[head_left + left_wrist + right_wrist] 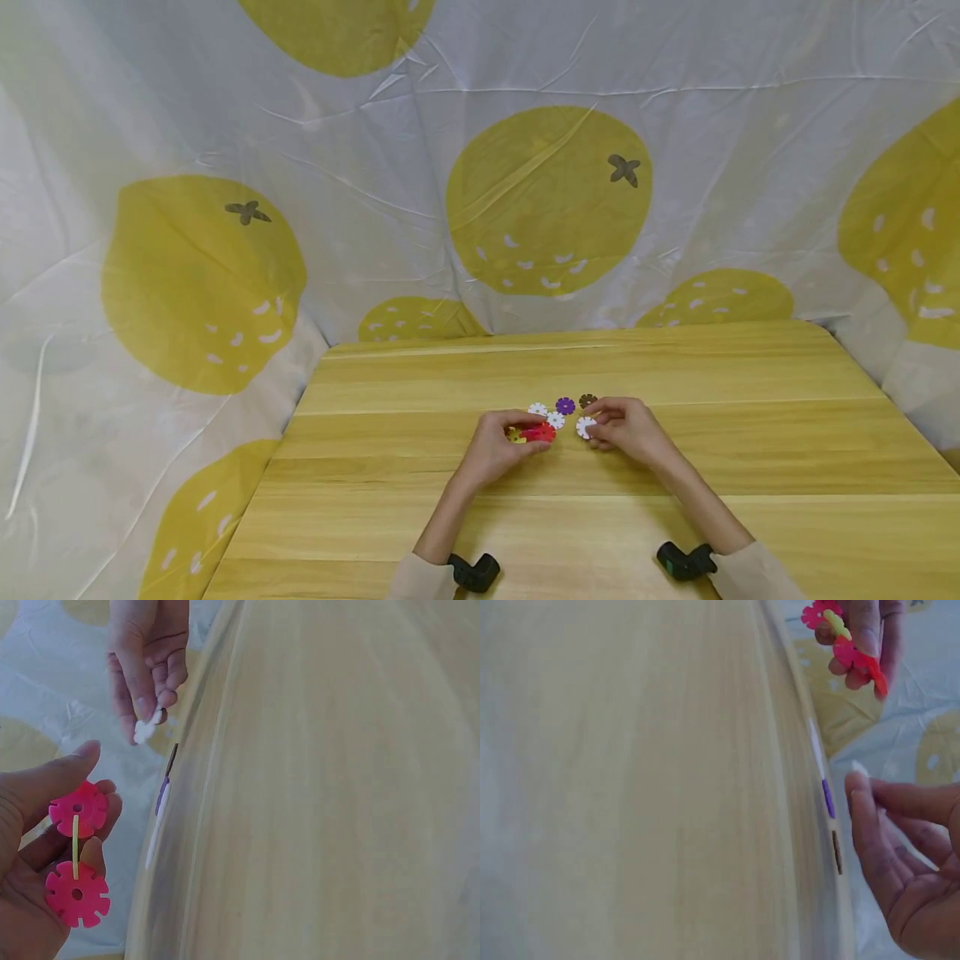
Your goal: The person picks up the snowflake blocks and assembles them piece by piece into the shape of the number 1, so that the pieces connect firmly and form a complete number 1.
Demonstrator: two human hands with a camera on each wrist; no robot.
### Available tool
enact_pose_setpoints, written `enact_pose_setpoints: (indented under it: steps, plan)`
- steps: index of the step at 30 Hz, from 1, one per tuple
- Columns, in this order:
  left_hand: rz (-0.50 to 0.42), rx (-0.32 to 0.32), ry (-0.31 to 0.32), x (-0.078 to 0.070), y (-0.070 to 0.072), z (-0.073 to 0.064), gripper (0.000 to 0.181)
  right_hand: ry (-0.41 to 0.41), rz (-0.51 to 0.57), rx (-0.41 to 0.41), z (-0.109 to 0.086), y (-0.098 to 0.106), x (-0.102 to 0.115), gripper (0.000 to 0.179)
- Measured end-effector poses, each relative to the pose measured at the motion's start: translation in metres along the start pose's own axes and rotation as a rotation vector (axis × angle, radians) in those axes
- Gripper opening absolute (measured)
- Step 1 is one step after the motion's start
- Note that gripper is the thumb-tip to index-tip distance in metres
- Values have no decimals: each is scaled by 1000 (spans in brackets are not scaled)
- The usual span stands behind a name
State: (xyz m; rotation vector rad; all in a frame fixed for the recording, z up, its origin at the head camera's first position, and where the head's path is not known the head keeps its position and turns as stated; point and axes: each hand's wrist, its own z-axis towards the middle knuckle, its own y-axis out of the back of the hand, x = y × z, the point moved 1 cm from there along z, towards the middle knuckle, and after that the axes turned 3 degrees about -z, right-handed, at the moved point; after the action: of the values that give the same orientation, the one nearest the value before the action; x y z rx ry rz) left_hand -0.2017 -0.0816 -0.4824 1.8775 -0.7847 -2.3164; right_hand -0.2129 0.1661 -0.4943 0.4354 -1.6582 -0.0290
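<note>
Tabletop edges [600, 337] well beyond linked discs [545, 432]

Disc chain [542, 433]: notched pink, yellow, pink and red pieces linked, held in left grip [495, 447]; yellow stands edge-on between the two pinks in the left wrist view. White notched disc [584, 428]: separate, pinched in right grip [632, 430], face toward head camera.

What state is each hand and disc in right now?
Left hand: holding a chain.
Right hand: pinching a white disc.
Chain: pink, yellow and red discs joined, raised.
That white disc: raised above the table, apart from the chain.
Two other white discs: flat on the table.
Purple disc: flat on the table.
Brown disc: flat on the table.
</note>
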Motion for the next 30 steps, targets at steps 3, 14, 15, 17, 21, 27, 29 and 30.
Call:
enact_pose_setpoints:
  steps: [3, 14, 15, 17, 21, 27, 29, 30]
  plan:
    - [-3, 7, -11, -2, -1, 0, 28, 17, 71, 41, -4, 1, 3, 33]
    - [-6, 17, -51, -7, -1, 1, 27, 161, 153, 98, -11, -3, 8, 37]
    - [-5, 19, -54, -7, -1, 1, 27, 170, 157, 97, -11, -4, 9, 37]
    - [-6, 25, -58, -7, -1, 2, 27, 180, 170, 98, -12, -6, 9, 37]
    - [-8, 33, -61, -7, 0, 1, 28, 190, 159, 92, -13, -8, 10, 34]
    - [18, 40, -56, -8, 1, 2, 27, 203, 127, 92, -14, -8, 9, 31]
    - [31, 41, -52, -9, 1, 2, 26, 214, 131, 99, -14, -8, 10, 30]
    - [37, 40, -47, -10, 1, 2, 26, 220, 128, 101, -14, -8, 10, 30]
